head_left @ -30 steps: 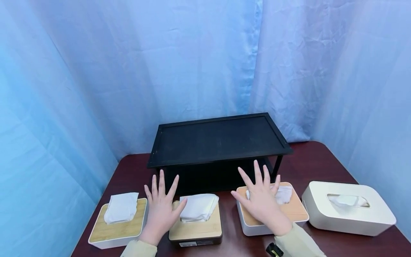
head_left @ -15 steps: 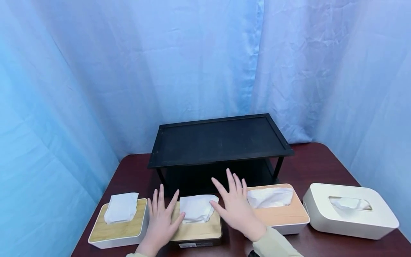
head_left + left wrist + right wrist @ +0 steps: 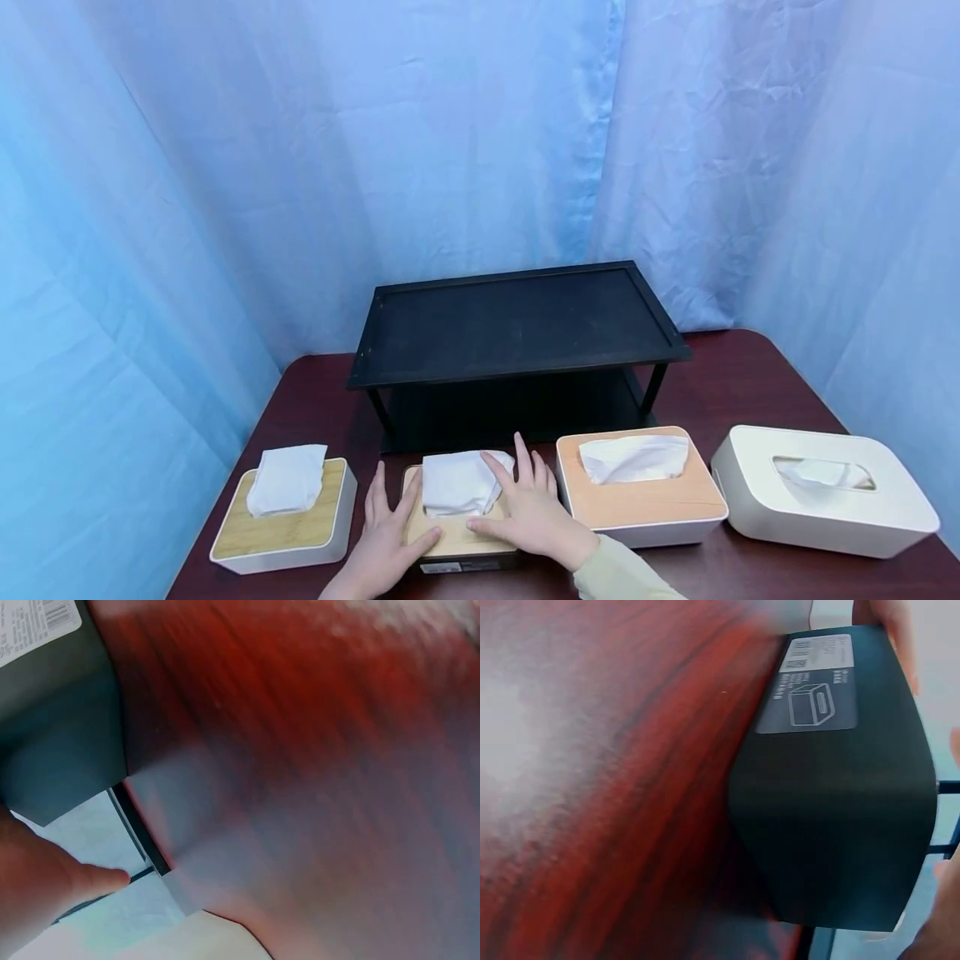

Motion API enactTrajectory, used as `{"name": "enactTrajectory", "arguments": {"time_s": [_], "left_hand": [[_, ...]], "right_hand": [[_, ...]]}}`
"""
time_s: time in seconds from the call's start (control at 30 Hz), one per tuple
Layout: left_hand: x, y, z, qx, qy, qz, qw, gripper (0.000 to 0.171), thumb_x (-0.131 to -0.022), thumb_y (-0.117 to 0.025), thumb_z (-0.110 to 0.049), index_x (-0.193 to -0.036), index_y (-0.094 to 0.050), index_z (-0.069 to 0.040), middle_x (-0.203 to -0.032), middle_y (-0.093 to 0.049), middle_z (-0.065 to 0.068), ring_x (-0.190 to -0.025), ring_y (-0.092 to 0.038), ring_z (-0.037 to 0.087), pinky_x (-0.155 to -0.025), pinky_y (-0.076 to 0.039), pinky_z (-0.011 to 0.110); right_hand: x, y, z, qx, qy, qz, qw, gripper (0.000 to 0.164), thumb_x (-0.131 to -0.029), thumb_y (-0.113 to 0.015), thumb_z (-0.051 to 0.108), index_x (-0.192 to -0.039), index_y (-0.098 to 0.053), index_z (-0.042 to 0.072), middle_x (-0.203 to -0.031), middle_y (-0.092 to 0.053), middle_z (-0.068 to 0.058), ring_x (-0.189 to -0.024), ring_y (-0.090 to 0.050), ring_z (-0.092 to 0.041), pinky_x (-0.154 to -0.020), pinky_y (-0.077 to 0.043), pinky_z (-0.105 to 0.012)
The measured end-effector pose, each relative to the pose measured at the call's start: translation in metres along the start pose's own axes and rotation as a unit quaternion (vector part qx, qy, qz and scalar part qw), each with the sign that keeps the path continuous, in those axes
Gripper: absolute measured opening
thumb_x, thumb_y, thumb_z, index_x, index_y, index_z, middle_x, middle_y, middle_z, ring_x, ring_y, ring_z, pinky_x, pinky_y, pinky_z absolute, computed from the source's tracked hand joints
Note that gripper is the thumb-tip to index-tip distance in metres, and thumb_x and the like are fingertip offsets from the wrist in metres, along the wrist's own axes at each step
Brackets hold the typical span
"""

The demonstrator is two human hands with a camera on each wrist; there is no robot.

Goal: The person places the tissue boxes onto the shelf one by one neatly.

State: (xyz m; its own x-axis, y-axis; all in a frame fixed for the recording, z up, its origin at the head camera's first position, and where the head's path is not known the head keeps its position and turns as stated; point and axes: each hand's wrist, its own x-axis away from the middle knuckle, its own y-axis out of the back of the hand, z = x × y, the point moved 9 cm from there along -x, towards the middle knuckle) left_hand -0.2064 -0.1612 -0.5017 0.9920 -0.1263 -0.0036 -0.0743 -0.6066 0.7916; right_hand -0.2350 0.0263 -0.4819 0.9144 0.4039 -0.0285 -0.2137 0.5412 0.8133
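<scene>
A tissue box (image 3: 450, 542) with a light wood lid and dark base stands at the front of the table, white tissue (image 3: 456, 483) sticking up from it. My left hand (image 3: 384, 535) is at its left side, fingers spread, thumb over the lid's front. On its right side my right hand (image 3: 531, 510) has its fingers spread too, its thumb over the lid. Whether either hand touches the box is unclear. The right wrist view shows the dark base with a printed label (image 3: 810, 697); the left wrist view catches a corner of that base (image 3: 64, 742).
A black two-tier rack (image 3: 517, 325) stands behind. To the left is a white tissue box (image 3: 300, 537) with a bamboo lid. On the right are an orange-wood-lidded box (image 3: 660, 504) and a cream tissue box (image 3: 832, 517). Blue curtains (image 3: 480, 133) surround the dark red table (image 3: 735, 375).
Both hands have come down toward the dark-based tissue box. My right hand moved left, away from above the orange-lidded box, and my left hand lowered slightly. The boxes stay in place.
</scene>
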Motion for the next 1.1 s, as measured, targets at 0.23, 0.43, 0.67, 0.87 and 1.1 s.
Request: {"name": "enactTrajectory", "arguments": {"time_s": [0.23,0.43,0.67,0.87,1.1], "left_hand": [[-0.001,-0.015,0.006,0.067,-0.002,0.084,0.9942,0.108,-0.069,-0.080,-0.050,-0.153,-0.018,-0.021,-0.151,0.009,0.034,-0.133,-0.007,0.062,-0.093,-0.033,0.070],[-0.001,-0.017,0.005,0.083,-0.024,0.091,0.9920,0.115,-0.063,-0.084,-0.049,-0.153,-0.018,-0.017,-0.149,-0.004,0.038,-0.133,-0.022,0.056,-0.095,-0.037,0.062],[0.000,-0.013,0.001,0.066,-0.015,0.094,0.9933,0.114,-0.065,-0.082,-0.051,-0.153,-0.018,-0.017,-0.151,-0.011,0.035,-0.134,-0.029,0.048,-0.098,-0.037,0.057],[0.003,-0.009,-0.006,0.075,-0.005,0.095,0.9926,0.112,-0.065,-0.084,-0.045,-0.152,-0.021,-0.010,-0.147,-0.016,0.039,-0.132,-0.031,0.049,-0.098,-0.037,0.058],[-0.004,0.001,-0.012,0.092,-0.001,0.057,0.9942,0.110,-0.061,-0.088,-0.037,-0.149,-0.029,-0.009,-0.148,-0.023,0.035,-0.133,-0.033,0.044,-0.100,-0.036,0.054]], "right_hand": [[0.003,-0.021,-0.009,-0.079,-0.021,0.081,0.993,0.108,-0.065,-0.079,0.058,-0.150,-0.024,0.021,-0.153,0.009,-0.031,-0.127,-0.024,-0.062,-0.087,-0.041,-0.065],[0.002,-0.026,-0.010,-0.129,-0.032,0.107,0.985,0.118,-0.057,-0.088,0.046,-0.151,-0.022,0.018,-0.149,0.010,-0.038,-0.128,-0.025,-0.062,-0.094,-0.038,-0.065],[0.007,-0.022,-0.004,-0.139,-0.022,0.071,0.988,0.115,-0.056,-0.087,0.047,-0.148,-0.029,0.011,-0.145,-0.012,-0.043,-0.127,-0.037,-0.048,-0.097,-0.039,-0.057],[0.011,-0.020,-0.001,-0.111,-0.009,0.071,0.991,0.112,-0.055,-0.090,0.040,-0.147,-0.032,0.016,-0.142,-0.016,-0.045,-0.121,-0.043,-0.050,-0.092,-0.043,-0.057],[0.008,-0.009,0.001,-0.095,-0.004,0.008,0.995,0.104,-0.050,-0.091,0.022,-0.141,-0.042,0.017,-0.140,-0.025,-0.041,-0.107,-0.054,-0.043,-0.084,-0.048,-0.052]]}}
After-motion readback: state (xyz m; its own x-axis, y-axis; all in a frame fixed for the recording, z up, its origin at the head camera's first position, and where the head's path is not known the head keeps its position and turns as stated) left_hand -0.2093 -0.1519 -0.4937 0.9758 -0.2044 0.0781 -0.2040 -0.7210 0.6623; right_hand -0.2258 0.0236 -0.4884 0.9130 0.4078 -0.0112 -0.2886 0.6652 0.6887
